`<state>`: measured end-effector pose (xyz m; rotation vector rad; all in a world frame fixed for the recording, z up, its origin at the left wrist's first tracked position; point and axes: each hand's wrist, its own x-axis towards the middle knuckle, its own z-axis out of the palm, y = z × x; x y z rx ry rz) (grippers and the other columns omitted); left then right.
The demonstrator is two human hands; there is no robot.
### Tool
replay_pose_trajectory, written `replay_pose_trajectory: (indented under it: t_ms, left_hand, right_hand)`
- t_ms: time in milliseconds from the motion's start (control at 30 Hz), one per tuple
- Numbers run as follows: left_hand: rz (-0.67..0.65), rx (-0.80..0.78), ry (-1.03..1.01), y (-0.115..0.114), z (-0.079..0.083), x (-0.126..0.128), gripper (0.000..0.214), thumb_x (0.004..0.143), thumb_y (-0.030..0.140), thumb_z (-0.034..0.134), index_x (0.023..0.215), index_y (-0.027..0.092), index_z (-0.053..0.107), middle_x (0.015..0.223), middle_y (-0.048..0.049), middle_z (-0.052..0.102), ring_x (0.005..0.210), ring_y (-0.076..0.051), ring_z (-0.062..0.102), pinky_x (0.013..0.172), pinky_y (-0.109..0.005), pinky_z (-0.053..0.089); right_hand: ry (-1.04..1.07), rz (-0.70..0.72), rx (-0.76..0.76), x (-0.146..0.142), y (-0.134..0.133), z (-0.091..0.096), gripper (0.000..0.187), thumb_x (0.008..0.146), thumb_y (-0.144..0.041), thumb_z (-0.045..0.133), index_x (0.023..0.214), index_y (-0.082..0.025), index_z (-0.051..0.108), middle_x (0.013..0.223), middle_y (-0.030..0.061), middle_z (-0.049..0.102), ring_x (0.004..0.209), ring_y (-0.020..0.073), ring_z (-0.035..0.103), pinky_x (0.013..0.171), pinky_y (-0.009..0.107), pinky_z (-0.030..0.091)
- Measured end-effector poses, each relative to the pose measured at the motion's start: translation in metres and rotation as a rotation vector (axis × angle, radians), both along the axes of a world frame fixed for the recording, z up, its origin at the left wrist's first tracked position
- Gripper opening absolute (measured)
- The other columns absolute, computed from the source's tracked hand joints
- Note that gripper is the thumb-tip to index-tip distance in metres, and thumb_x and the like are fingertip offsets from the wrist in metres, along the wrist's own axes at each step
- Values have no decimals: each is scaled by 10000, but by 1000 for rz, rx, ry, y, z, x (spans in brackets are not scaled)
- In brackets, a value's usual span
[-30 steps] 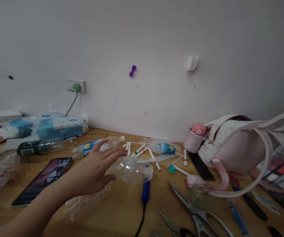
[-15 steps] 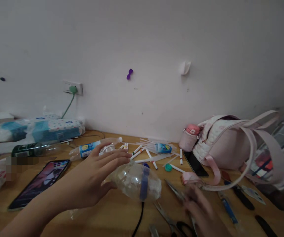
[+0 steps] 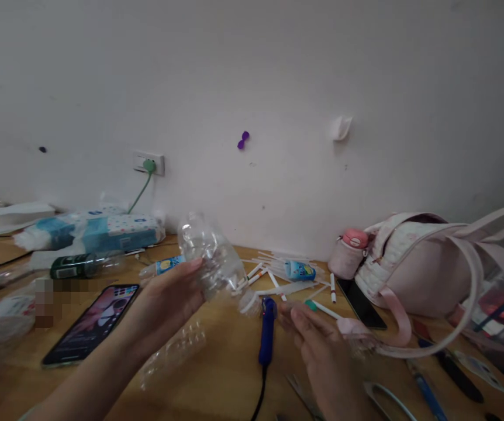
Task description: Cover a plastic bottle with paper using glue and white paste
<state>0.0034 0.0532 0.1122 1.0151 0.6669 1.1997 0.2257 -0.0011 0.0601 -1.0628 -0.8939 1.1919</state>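
Observation:
My left hand (image 3: pixel 175 292) grips a clear plastic bottle piece (image 3: pixel 219 257), raised above the table with its neck tilted down to the right. Just below that neck lies a blue corded handheld tool (image 3: pixel 266 339), its cord running to the front edge; its exact kind is unclear. My right hand (image 3: pixel 317 351) hovers beside the tool's top end, fingers loosely apart and partly blurred, with nothing visible in them. Scissor blades (image 3: pixel 301 393) show under my right wrist. Another clear, ribbed plastic piece (image 3: pixel 177 351) lies below my left forearm.
A phone (image 3: pixel 92 324) and a green-labelled bottle (image 3: pixel 83 265) lie left. Markers (image 3: pixel 333 287) and straws scatter behind, near a blue-labelled bottle piece (image 3: pixel 300 270). A pink flask (image 3: pixel 348 254), dark phone (image 3: pixel 361 303) and pink bag (image 3: pixel 410 275) stand right, cutters (image 3: pixel 427 389) nearer.
My left hand has taken hold of the clear bottle piece and lifted it off the blue tool. My right hand has let go of the scissors and moved left toward the tool.

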Motion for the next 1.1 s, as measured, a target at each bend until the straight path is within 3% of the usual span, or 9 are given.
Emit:
replay_pose_trajectory:
  t_ms: [67,167,300,433,567,700,867,1100]
  left_hand:
    - [19,-42,-114,-2,0,6,239,846,244,429,858,216,666,1018,-12,718,1074,-224,596,935,-385,488]
    - [26,-74,-204,-4,-1,13,180,802,245,513,806,217,691,911,-7,739,1070,-225,594,939,-353,477]
    - [-30,-75,-326,-7,-5,20,117,749,218,601,804,216,704,876,2,739,1069,-219,589,971,-326,434]
    - [-99,-72,-419,-8,-15,25,143,741,194,617,843,229,711,916,10,735,1086,-219,577,973,-313,415]
    - [-180,-98,-450,-8,-25,29,208,785,144,557,904,233,703,928,18,735,1111,-207,559,995,-305,379]
    - [-250,-115,-500,-7,-32,33,238,831,165,488,947,213,690,924,4,736,1106,-219,561,1002,-334,365]
    - [-250,-146,-510,-5,-35,40,204,800,166,528,895,205,704,901,-5,739,1075,-215,580,1030,-343,331]
    - [-179,-120,-546,-8,-34,39,177,785,182,539,808,218,712,848,6,747,1089,-213,567,1035,-338,325]
  right_hand:
    - [76,27,-36,-12,0,-1,337,611,-476,758,846,-236,733,990,43,702,1039,226,572,998,403,357]
    - [286,92,-91,-24,-3,0,355,554,-436,805,808,-197,738,931,53,719,942,214,628,896,354,464]
    - [419,144,-62,-30,-6,2,326,546,-346,828,795,-157,734,909,64,726,918,203,649,855,297,497]
    - [434,82,-5,-30,1,-6,233,524,-268,843,692,-213,692,852,-3,722,841,144,656,823,257,494]
    - [436,-3,60,-28,12,-15,393,449,-159,861,760,-283,655,797,-81,685,707,103,634,655,218,496]
    - [275,-42,128,-29,12,-18,485,536,-179,820,979,-283,654,899,-36,686,773,110,627,669,209,479]
    - [199,-54,204,-27,12,-22,325,593,-231,790,892,-230,662,837,1,707,760,120,637,678,211,484]
    - [205,-36,280,-18,20,-31,343,598,-232,794,913,-246,658,915,13,719,851,144,657,759,235,506]
